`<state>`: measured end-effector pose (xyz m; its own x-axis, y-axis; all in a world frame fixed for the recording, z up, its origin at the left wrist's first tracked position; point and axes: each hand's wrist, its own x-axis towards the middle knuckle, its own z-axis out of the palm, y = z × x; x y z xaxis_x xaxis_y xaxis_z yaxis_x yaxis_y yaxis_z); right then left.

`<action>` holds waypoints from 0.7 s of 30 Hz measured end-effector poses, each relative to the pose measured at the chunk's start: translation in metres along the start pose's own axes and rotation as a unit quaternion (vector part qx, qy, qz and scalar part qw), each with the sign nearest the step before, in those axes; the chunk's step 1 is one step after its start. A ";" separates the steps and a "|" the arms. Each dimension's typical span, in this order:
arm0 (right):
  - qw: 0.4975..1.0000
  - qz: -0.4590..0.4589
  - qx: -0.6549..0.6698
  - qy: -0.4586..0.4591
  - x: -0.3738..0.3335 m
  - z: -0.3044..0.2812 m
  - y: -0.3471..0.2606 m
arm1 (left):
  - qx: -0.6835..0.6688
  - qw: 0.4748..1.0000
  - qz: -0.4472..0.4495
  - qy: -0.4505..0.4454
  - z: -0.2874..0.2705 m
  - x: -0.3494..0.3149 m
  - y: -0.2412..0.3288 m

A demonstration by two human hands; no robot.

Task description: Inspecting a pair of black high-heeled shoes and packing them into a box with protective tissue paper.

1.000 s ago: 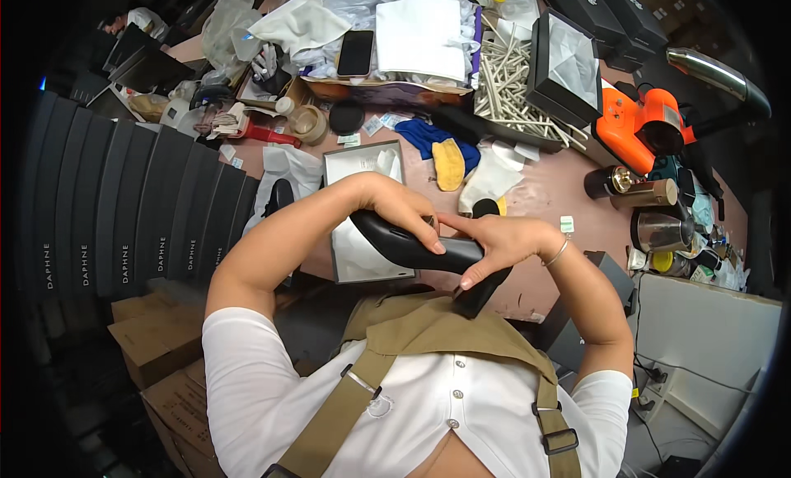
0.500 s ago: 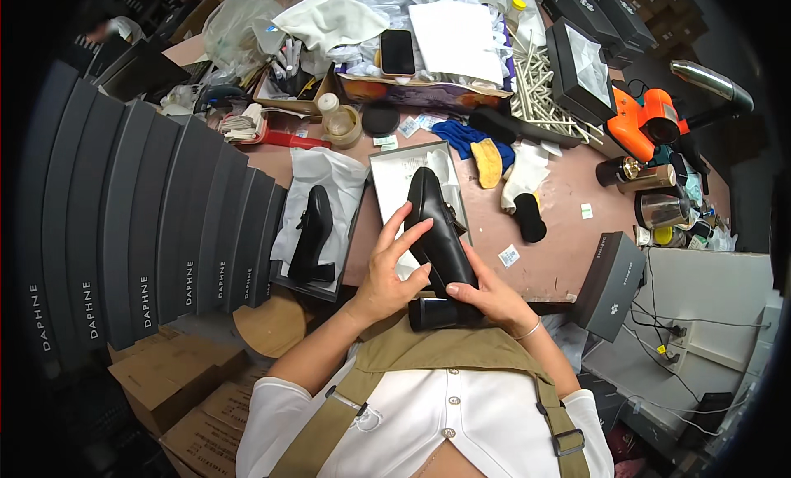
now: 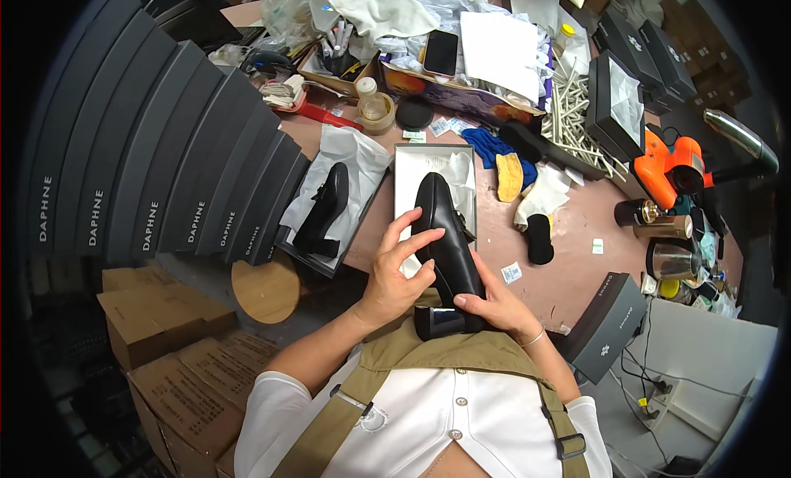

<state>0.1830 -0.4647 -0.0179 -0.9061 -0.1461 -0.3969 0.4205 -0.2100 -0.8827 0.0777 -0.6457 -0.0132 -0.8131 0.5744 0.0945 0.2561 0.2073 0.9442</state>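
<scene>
1. The black shoe, held crosswise earlier, is now turned toe-far, partly over the open box.
2. It is touched by the left hand, fingers spread.
3. Its near end is pinched by the right hand.

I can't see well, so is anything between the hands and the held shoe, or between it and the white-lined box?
Nothing visible: the left hand touches the shoe, the right hand grips it, and it shows against the white-lined box with nothing seen between.
</scene>
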 end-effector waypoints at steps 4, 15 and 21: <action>0.999 -0.023 -0.031 -0.027 -0.005 -0.016 0.006 | 0.019 0.998 0.000 0.060 0.023 -0.010 0.002; 0.997 -0.038 -0.045 -0.044 -0.001 -0.019 0.010 | 0.042 0.994 0.032 0.092 0.031 -0.014 -0.008; 1.000 -0.017 -0.013 -0.001 0.008 0.000 0.011 | 0.037 0.998 0.027 0.033 0.007 -0.003 -0.017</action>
<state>0.1799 -0.4682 -0.0310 -0.9198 -0.1413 -0.3661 0.3882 -0.1901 -0.9018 0.0796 -0.6453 -0.0321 -0.8292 0.5336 0.1665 0.3359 0.2376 0.9114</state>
